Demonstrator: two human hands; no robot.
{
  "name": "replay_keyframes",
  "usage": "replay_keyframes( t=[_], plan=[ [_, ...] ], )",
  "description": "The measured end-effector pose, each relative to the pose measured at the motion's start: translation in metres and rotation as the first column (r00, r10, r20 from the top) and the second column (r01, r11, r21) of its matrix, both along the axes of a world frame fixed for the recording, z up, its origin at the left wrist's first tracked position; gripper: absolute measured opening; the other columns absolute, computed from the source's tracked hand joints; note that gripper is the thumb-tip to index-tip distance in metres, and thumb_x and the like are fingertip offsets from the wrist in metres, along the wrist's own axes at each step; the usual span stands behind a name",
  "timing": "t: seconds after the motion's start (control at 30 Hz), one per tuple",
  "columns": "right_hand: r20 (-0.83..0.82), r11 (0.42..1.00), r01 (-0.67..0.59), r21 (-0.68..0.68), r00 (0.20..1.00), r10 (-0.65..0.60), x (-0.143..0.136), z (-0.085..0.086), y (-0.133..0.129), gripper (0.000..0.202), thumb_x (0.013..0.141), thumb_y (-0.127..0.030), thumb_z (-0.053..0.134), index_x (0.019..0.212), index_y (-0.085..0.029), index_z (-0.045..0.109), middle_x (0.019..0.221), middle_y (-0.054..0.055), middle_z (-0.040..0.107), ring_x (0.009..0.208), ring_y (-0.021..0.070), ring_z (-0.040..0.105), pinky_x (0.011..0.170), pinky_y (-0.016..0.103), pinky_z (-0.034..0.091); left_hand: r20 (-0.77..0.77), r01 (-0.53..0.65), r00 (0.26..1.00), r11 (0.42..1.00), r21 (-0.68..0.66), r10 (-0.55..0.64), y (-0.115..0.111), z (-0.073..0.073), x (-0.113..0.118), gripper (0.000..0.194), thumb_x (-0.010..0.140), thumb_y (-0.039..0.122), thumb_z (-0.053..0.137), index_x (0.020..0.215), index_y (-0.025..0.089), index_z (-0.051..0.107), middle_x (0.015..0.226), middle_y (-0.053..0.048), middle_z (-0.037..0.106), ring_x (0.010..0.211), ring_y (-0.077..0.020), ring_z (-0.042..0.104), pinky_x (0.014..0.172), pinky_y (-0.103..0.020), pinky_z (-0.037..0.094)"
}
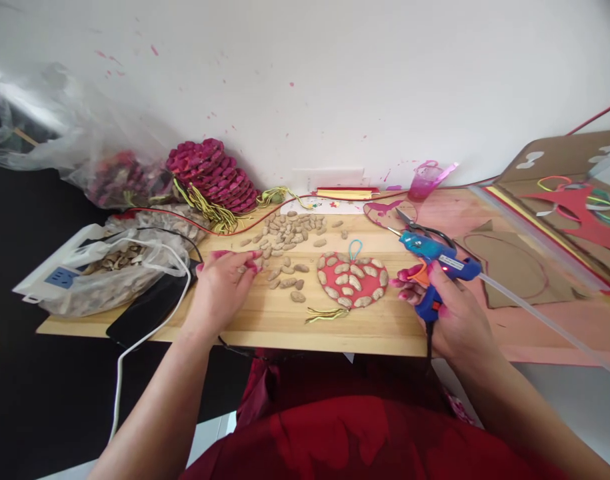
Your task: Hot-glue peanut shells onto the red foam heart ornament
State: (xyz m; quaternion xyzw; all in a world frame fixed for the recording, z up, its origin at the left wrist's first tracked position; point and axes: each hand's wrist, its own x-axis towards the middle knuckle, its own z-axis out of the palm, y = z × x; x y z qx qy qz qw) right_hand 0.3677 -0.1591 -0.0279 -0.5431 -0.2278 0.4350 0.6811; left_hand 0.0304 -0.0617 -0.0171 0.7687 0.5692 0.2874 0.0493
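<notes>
A blue glue gun is gripped by the right hand, just beside the red heart. Peanut shells are touched by the left hand, its fingers loosely curled. More shells are held in a plastic bag.

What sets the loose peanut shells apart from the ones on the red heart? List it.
The loose peanut shells lie scattered and heaped on the wooden board; the shells on the red heart sit spaced out in rows. The loose ones rest on bare wood, with the left hand among them; the heart's shells lie untouched. Both are tan and oval.
</notes>
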Motion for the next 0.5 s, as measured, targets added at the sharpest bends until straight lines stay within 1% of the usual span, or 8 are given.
replay_keyframes(
  t=[0.07,0.13,0.2,0.3,0.4,0.5],
  plan=[
    [0.009,1.0,0.006,-0.012,1.0,-0.006,-0.001,0.002,-0.001,0.047,0.062,-0.06,0.09,0.087,-0.022,0.078,0.074,0.002,0.075,0.062,0.0178,0.07,0.049,0.027,0.054,-0.006,0.018,1.0,0.999,-0.05,-0.018,-0.006,-0.005,0.005,0.023,0.09,0.032,0.063,0.103,0.027,0.08,0.102,-0.005,0.079,0.107,-0.0302,0.063,0.092,-0.046,0.045],
    [0.025,1.0,-0.002,-0.023,1.0,0.002,-0.002,0.004,-0.002,0.049,0.062,-0.062,0.09,0.087,-0.022,0.078,0.073,0.002,0.075,0.061,0.0172,0.07,0.048,0.026,0.054,-0.01,0.056,0.998,0.996,-0.076,-0.057,-0.012,-0.006,0.012,0.019,0.091,0.034,0.063,0.095,0.027,0.08,0.098,-0.004,0.078,0.106,-0.0292,0.063,0.092,-0.045,0.045],
    [0.056,0.999,-0.024,-0.045,0.998,0.026,-0.002,0.007,-0.003,0.048,0.065,-0.064,0.088,0.085,-0.022,0.078,0.073,0.003,0.075,0.063,0.0177,0.07,0.049,0.027,0.055,-0.023,0.096,0.995,0.992,-0.082,-0.098,-0.016,-0.006,0.016,0.018,0.091,0.035,0.063,0.092,0.027,0.08,0.096,-0.004,0.077,0.106,-0.0286,0.063,0.093,-0.045,0.045],
    [0.085,0.996,-0.051,-0.069,0.995,0.057,-0.003,0.008,-0.004,0.046,0.07,-0.066,0.084,0.083,-0.023,0.077,0.075,0.004,0.076,0.066,0.0196,0.072,0.051,0.029,0.057,-0.054,0.146,0.987,0.987,-0.072,-0.15,-0.019,-0.004,0.019,0.017,0.091,0.035,0.064,0.093,0.026,0.079,0.093,-0.004,0.075,0.104,-0.0285,0.062,0.089,-0.043,0.045],
    [0.061,0.997,-0.06,-0.057,0.996,0.063,-0.003,0.008,-0.004,0.043,0.071,-0.064,0.084,0.085,-0.024,0.076,0.079,0.004,0.077,0.071,0.0221,0.074,0.056,0.031,0.058,-0.066,0.192,0.979,0.98,-0.044,-0.195,-0.018,-0.005,0.018,0.017,0.091,0.035,0.064,0.094,0.025,0.079,0.09,-0.005,0.073,0.098,-0.028,0.061,0.085,-0.042,0.046],
    [0.066,0.995,-0.077,-0.06,0.995,0.081,-0.004,0.006,-0.004,0.039,0.075,-0.061,0.082,0.084,-0.024,0.074,0.084,0.005,0.079,0.078,0.024,0.076,0.063,0.033,0.06,-0.081,0.203,0.976,0.979,-0.011,-0.203,-0.015,-0.005,0.015,0.018,0.092,0.035,0.063,0.093,0.025,0.078,0.089,-0.005,0.073,0.096,-0.0278,0.061,0.084,-0.041,0.047]
  ],
)
